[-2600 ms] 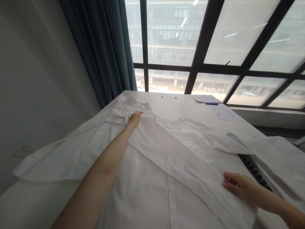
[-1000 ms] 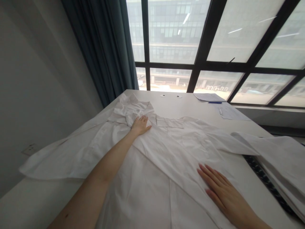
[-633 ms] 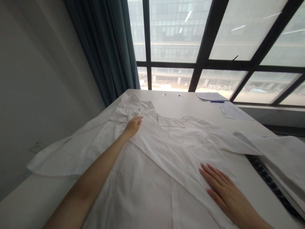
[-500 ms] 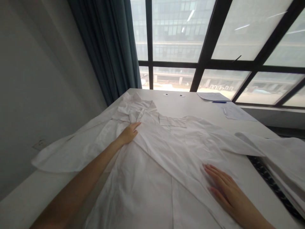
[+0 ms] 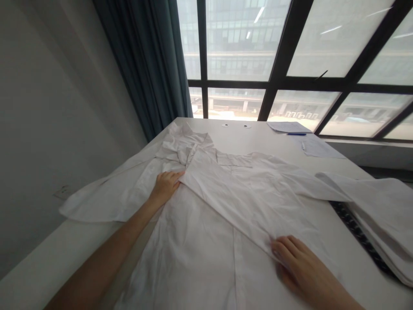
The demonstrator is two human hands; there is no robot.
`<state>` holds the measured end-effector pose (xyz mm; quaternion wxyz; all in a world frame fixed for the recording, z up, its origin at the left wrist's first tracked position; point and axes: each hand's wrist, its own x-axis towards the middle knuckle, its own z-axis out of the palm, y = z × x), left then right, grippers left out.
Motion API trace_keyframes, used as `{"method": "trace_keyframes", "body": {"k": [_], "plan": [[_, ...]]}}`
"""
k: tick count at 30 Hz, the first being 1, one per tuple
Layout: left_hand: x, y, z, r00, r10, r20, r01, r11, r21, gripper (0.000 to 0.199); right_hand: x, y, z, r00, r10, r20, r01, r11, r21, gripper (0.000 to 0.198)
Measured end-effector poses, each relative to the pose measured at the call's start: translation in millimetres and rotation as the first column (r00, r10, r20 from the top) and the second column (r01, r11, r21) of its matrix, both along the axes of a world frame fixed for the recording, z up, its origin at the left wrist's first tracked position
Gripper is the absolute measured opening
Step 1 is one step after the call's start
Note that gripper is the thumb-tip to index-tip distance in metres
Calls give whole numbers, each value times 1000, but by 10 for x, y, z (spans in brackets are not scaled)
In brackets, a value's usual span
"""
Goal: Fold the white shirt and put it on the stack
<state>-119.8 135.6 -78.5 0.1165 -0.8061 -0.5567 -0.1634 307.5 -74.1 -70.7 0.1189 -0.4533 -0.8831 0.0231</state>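
White tabletop (image 5: 238,140) beneath both hands | white shirt (image 5: 222,185), creased, spread under and between them | left hand (image 5: 165,187), bent at the shirt's diagonal edge (image 5: 206,202), whether pinching I cannot tell | right hand (image 5: 298,265), curled at that edge's nearer end, pinch unclear to me | blue pen (image 5: 296,134) well beyond the right hand

The bottom edge cuts off the white shirt (image 5: 200,241).

Rumpled white garment (image 5: 206,224), probably a shirt
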Motion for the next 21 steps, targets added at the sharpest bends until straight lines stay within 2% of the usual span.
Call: {"method": "trace_keyframes", "body": {"k": [3, 5, 9, 11, 13, 17, 21], "plan": [[0, -44, 70, 996, -38, -83, 45, 995, 86, 35, 10, -29, 71, 1000, 30, 5, -30, 996, 80, 18], [40, -86, 129, 987, -77, -141, 97, 986, 137, 34, 20, -44, 132, 999, 41, 7, -42, 990, 134, 14], [175, -160, 186, 931, -277, -237, 315, 939, 140, 34, -1, -55, 193, 998, 53, 17, -55, 985, 166, 16], [216, -170, 148, 881, -405, -246, 437, 895, 90, 31, -26, -62, 171, 997, 65, 29, -68, 990, 126, 16], [211, -159, 77, 845, -481, -233, 505, 862, 50, 27, -44, -80, 134, 997, 67, 39, -70, 994, 79, 15], [113, -126, -16, 844, -507, -175, 512, 859, -22, 26, -16, -124, 160, 998, 47, 42, -45, 998, -37, 16], [188, -185, 92, 880, -464, -98, 455, 885, -102, 26, 79, -57, 340, 999, 50, -19, -53, 977, -205, 21]]}}
